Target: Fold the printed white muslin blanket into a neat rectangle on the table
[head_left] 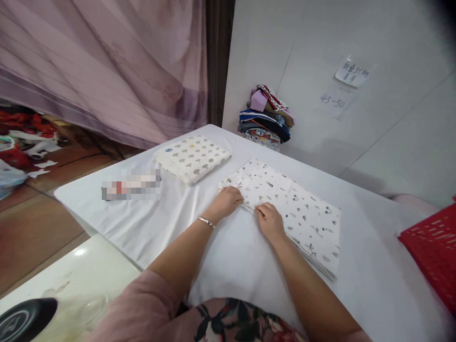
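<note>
A folded white cloth (299, 204) with small grey printed motifs lies flat on the white-covered table (245, 266). My left hand (228, 198) pinches its near edge close to the left corner, fingers closed on the layers. A short way to the right, my right hand (270, 219) grips the same edge between thumb and fingers. The layered edge shows along the cloth's near side. Beyond my left hand rests a second folded cloth (194, 159), white with mushroom-like prints and a few coloured spots.
A blurred-out item (131, 185) lies at the table's left. A red plastic basket (432, 247) stands at the right edge. Behind the table is a stack of folded clothes (265, 116) against the wall. A pink curtain (135, 61) hangs at the back left; a black round object (26, 320) is at lower left.
</note>
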`<move>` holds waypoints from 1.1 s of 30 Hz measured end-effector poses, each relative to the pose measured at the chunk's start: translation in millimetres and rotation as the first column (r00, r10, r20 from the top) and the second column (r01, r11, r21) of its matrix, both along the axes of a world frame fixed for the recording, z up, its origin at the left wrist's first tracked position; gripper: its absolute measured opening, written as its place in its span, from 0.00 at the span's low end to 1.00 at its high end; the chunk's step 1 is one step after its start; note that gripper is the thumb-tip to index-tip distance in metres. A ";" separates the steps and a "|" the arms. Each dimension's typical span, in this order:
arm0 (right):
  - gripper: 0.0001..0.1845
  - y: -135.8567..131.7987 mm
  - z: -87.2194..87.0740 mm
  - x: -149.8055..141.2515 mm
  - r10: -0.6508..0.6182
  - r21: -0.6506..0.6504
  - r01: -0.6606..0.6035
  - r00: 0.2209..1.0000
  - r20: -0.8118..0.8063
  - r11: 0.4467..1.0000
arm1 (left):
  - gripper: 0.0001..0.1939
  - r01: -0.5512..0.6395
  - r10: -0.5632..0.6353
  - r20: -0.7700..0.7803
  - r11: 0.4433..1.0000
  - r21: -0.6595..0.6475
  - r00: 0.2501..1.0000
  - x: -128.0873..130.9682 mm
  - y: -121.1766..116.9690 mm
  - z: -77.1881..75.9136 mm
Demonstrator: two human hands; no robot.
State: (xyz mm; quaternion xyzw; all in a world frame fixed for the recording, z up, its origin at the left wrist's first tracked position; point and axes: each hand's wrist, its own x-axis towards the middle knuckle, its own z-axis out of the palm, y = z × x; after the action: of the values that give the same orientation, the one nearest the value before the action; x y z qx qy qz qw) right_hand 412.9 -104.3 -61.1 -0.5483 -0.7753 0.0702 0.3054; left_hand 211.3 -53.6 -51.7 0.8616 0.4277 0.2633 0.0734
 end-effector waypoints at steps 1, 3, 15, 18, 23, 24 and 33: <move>0.10 0.4 -0.5 0.0 -0.005 -0.008 0.005 1.000 -0.019 1.000 | 0.10 0.000 0.000 -0.008 1.000 0.004 1.000 0.7 0.2 0.3; 0.10 1.0 -1.5 0.1 -0.013 -0.012 0.012 0.999 -0.049 1.000 | 0.11 -0.005 0.005 -0.024 1.000 0.014 1.000 2.3 0.0 2.0; 0.12 -2.3 -0.8 -4.6 -0.010 0.062 -0.001 0.982 0.188 0.998 | 0.12 -0.098 0.101 -0.163 0.995 0.023 0.982 8.4 -10.1 12.8; 0.11 -2.0 1.1 -4.7 -0.043 0.016 0.041 0.989 0.143 0.999 | 0.12 -0.108 0.112 -0.179 0.994 0.034 0.977 10.8 -13.8 14.0; 0.10 2.8 2.8 -3.5 -0.096 -0.111 0.102 0.994 0.060 0.989 | 0.11 -0.069 0.079 -0.143 0.995 0.068 0.987 19.0 -21.2 9.9; 0.10 4.1 3.3 -3.2 -0.101 -0.132 0.107 0.994 0.049 0.985 | 0.11 -0.055 0.064 -0.149 0.996 0.068 0.987 20.7 -22.4 8.5; 0.11 7.2 10.1 -4.3 -0.130 -0.219 0.139 0.990 0.054 0.966 | 0.11 -0.034 0.045 -0.181 0.998 0.059 0.983 26.7 -24.4 2.3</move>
State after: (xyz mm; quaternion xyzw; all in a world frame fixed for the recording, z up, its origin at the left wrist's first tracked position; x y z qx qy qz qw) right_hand 408.6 -97.1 -51.0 -0.6318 -0.7294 0.1246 0.2309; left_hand 238.1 -78.0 -49.4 0.8751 0.4420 0.1968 0.0047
